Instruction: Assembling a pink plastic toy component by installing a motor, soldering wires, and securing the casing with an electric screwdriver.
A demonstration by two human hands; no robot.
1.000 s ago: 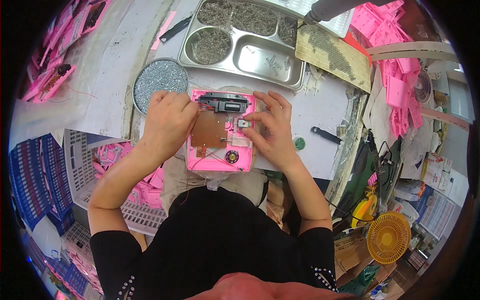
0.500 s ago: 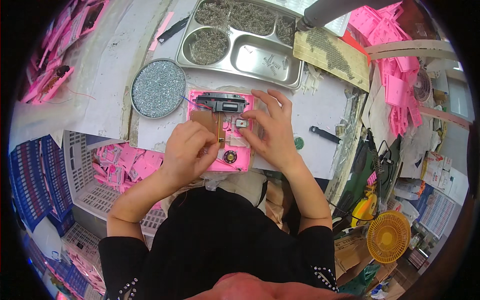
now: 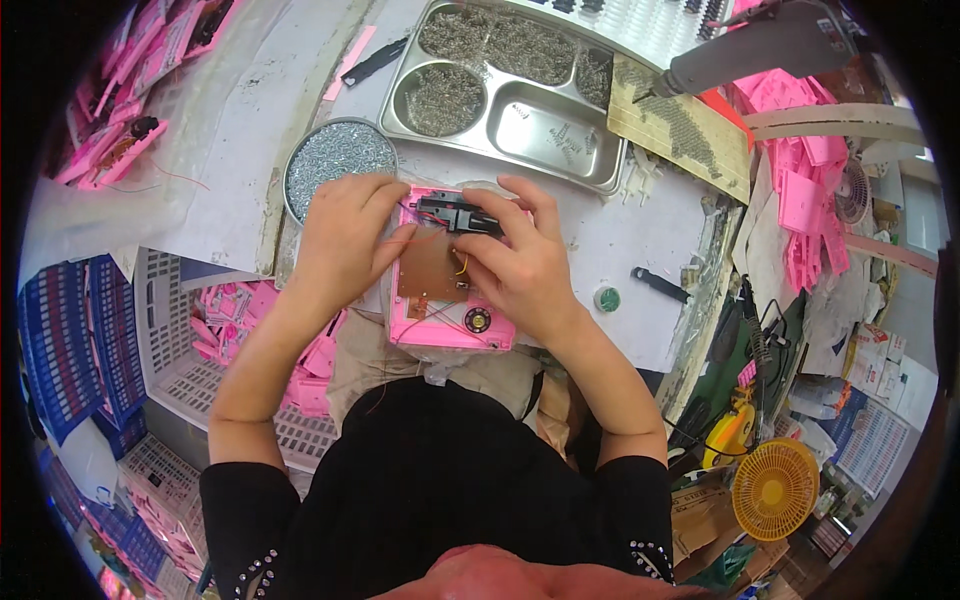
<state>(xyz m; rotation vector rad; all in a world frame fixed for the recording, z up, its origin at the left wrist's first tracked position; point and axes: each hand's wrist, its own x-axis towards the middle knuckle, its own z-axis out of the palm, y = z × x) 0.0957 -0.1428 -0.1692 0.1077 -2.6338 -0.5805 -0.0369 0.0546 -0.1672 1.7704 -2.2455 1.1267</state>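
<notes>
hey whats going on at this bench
A person is working on a pink plastic housing with a brown circuit board inside it. The left hand rests on the housing's left edge by thin red wires, and the right hand presses on a black part at its top. A round tin of screws and a steel compartment tray sit just behind.

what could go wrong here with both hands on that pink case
The thin red wires run right under the left hand and could snag or pull loose. The round dish of screws sits just behind that hand, so a bump might spill it. The pink case lies near the table edge and may slip toward the lap.
</notes>
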